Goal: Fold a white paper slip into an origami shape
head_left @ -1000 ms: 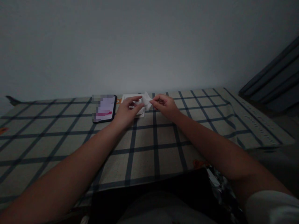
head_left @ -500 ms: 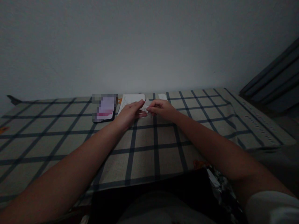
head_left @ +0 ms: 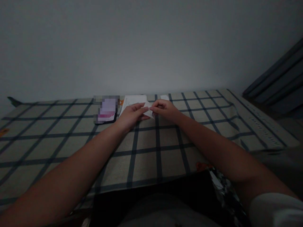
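A small piece of white paper (head_left: 148, 105) is pinched between my two hands, above the checked tablecloth. My left hand (head_left: 133, 115) grips its left side, the thumb lying on top and the fingers beneath. My right hand (head_left: 164, 108) pinches the right side between thumb and fingertips, close to the left thumb. The paper looks folded or creased, and the fingers hide part of it. Behind my left hand lies a white sheet or booklet (head_left: 133, 99) with faint print. Another small white piece (head_left: 164, 97) lies just beyond my right hand.
A phone (head_left: 107, 110) with a lit, partly blurred screen lies left of my hands. The blue-checked tablecloth (head_left: 146, 160) covers the table up to a plain wall (head_left: 151, 47). Dark folded fabric (head_left: 279, 75) hangs at the right.
My left thumb has come down onto the paper, nearer my right fingertips. The paper has shifted and now shows a flatter face. Phone and sheet stay put.
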Demonstrator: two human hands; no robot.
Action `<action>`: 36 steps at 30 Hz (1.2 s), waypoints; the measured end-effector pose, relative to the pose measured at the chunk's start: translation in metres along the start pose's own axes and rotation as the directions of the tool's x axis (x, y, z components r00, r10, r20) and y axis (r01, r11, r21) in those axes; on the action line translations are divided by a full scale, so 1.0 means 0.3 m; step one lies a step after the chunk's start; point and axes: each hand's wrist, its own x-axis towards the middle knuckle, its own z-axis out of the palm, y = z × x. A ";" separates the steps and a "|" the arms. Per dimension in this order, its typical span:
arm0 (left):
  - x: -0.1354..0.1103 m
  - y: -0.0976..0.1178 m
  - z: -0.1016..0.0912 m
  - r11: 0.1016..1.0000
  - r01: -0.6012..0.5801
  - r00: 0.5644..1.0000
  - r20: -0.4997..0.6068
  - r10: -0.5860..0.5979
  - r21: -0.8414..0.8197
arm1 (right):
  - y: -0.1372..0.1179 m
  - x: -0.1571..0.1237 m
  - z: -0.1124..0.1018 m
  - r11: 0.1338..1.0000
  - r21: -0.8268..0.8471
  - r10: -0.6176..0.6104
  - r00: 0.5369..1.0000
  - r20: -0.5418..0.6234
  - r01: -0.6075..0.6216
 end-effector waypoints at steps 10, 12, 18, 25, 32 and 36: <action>-0.001 0.002 0.008 0.998 0.031 0.993 -0.118 -0.025 0.049 | 0.010 0.007 -0.003 0.997 -0.075 -0.032 0.994 -0.103 0.024; -0.006 0.010 0.011 0.997 0.070 0.991 -0.116 -0.065 0.038 | 0.009 0.003 -0.001 0.985 -0.165 -0.065 0.994 -0.091 0.050; -0.026 0.028 0.027 0.985 0.171 0.985 -0.018 -0.171 0.033 | -0.013 -0.014 -0.009 0.850 -0.449 -0.290 0.956 0.039 0.276; -0.018 0.028 0.025 0.995 0.005 0.994 -0.109 0.007 0.103 | -0.030 -0.009 -0.009 0.662 -0.516 -0.530 0.826 0.190 0.544; -0.012 0.040 0.015 0.993 -0.091 0.970 -0.217 0.107 0.080 | -0.019 -0.004 -0.027 0.743 -0.526 -0.449 0.891 0.064 0.413; -0.009 0.035 0.010 0.990 -0.120 0.970 -0.205 0.133 0.071 | 0.005 -0.002 -0.028 0.834 -0.481 -0.296 0.955 0.022 0.270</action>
